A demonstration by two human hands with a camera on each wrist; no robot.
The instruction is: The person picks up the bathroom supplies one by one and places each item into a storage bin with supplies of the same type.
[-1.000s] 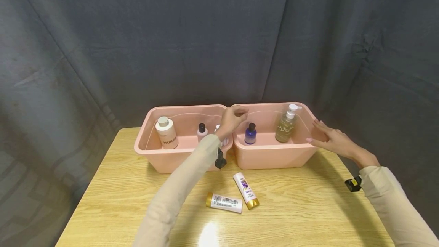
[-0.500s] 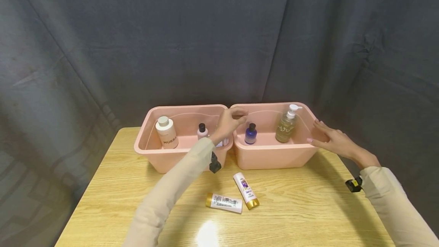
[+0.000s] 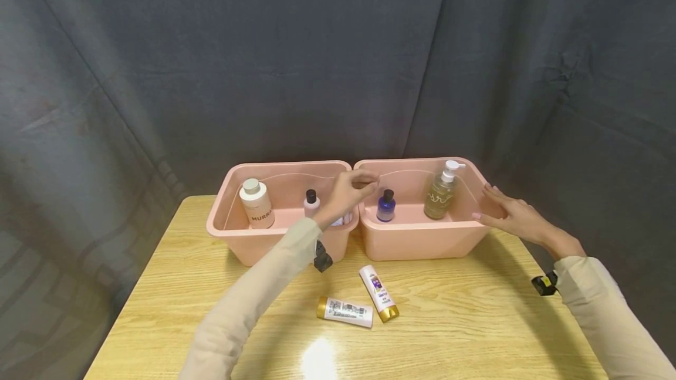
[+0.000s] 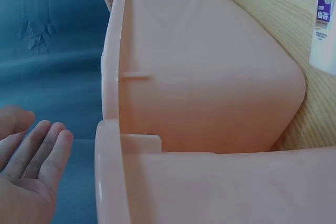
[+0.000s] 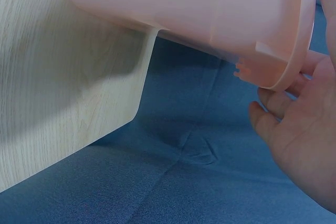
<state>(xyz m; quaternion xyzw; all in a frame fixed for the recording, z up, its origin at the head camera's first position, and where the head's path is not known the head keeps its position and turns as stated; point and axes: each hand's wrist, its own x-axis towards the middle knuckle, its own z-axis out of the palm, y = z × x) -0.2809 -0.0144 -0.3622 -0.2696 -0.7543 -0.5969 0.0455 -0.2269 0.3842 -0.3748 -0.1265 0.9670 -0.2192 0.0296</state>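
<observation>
My left hand (image 3: 345, 195) hovers over the inner ends of two pink bins, overlapping the left bin (image 3: 287, 233) in the head view. Its fingers are loosely bent, with nothing between them; the left wrist view shows the same hand (image 4: 34, 166) beside the bin rims. My right hand (image 3: 514, 216) rests at the outer side rim of the right bin (image 3: 417, 243), fingers spread. In the right wrist view, fingertips of this hand (image 5: 310, 124) touch the rim. Inside the right bin stand a blue bottle with a black cap (image 3: 386, 207) and a greenish pump bottle (image 3: 440, 195).
The left bin holds a white bottle (image 3: 257, 207) and a black-capped pale bottle (image 3: 311, 204); other white items are partly hidden by my left hand. Two white tubes with gold caps, one lying crosswise (image 3: 345, 312) and one slanted (image 3: 378, 292), lie on the wooden table (image 3: 449, 333).
My left wrist and forearm have swung left and slightly down, while the left fingers stay near the bins' meeting point. My right hand, the bins and the tubes have kept their places.
</observation>
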